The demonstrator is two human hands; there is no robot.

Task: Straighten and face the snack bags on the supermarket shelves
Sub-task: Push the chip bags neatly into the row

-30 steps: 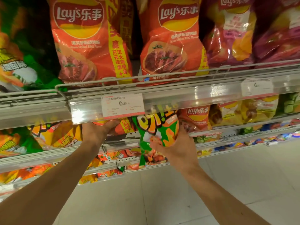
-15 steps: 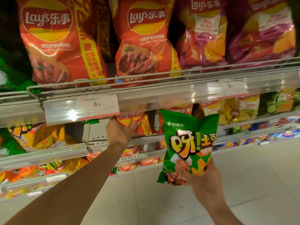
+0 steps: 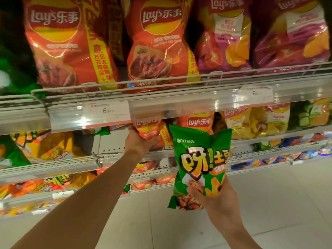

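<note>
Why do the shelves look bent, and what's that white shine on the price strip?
Head view: the wide-angle lens bows the shelf rails; store lighting glares off the clear price strip, washing out the right price tag; the left edge smears with blur, while the green bag stays readable.

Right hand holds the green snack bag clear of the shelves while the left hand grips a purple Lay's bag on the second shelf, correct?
Not quite. The head view shows the left hand gripping an orange Lay's bag, not purple. The right hand does hold the green snack bag.

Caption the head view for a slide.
Right hand holds a green bag off the shelf; left hand grips a red bag.
</note>
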